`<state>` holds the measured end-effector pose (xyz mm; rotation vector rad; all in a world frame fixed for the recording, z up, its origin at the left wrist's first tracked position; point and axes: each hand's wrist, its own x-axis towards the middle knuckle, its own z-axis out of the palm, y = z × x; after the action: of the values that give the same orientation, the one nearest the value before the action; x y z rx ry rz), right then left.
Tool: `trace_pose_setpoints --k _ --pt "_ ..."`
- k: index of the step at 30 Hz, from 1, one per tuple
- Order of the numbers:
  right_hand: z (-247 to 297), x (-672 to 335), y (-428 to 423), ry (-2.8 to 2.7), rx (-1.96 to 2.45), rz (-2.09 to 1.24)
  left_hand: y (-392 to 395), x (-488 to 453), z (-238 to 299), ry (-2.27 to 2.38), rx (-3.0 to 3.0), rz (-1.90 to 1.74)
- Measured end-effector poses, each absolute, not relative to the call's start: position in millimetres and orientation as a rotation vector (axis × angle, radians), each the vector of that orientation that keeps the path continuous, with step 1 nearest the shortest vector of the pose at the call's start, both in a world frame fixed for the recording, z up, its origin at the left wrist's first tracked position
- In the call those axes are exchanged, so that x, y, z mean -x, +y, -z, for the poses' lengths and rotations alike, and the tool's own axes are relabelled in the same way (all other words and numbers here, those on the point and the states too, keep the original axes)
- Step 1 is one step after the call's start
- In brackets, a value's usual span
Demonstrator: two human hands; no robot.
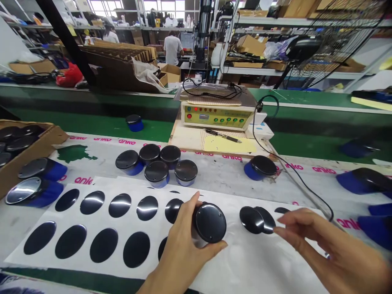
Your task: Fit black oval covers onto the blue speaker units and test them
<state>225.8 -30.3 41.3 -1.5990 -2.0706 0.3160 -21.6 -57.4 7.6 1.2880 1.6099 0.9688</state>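
Note:
My left hand (180, 249) grips a round black-faced part (210, 223), tilted with its glossy face toward me, over a white sheet (92, 269). The sheet carries two rows of glossy black round stickers (119, 205). My right hand (324, 245) reaches in from the right, its fingertips pinched at the edge of a black round sticker (265, 220) that overlaps another (251, 219) on the sheet.
Several black-topped blue parts (157, 171) stand grouped behind the sheet, one more (259, 166) to the right. A cardboard box (45, 141) of parts sits at left. A yellow control unit (216, 116) with a cable (294, 175) stands behind. Blue parts (361, 179) lie at right.

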Motion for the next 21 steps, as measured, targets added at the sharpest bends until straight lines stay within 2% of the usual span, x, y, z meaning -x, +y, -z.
trace_pose_setpoints --k 5,9,12,14,18,21 --pt "-22 -213 -12 -2.064 1.797 -0.527 -59 21 -7 1.643 -1.341 -0.997" --pt "-13 -208 -3 -2.091 1.78 -0.702 -59 20 -3 1.644 -1.421 -1.043" --pt "-21 -220 -1 -2.013 1.657 -0.97 -59 21 -1 1.639 -1.449 -1.059" --pt "-30 -233 -2 -1.873 1.592 -1.082 -58 21 -1 1.641 -1.43 -1.049" --pt "-44 -235 -10 -1.392 1.696 -1.061 -58 22 1 1.631 -1.394 -1.04" --pt "-43 -200 -19 -1.248 1.598 -1.289 -58 23 5 1.61 -1.487 -1.086"
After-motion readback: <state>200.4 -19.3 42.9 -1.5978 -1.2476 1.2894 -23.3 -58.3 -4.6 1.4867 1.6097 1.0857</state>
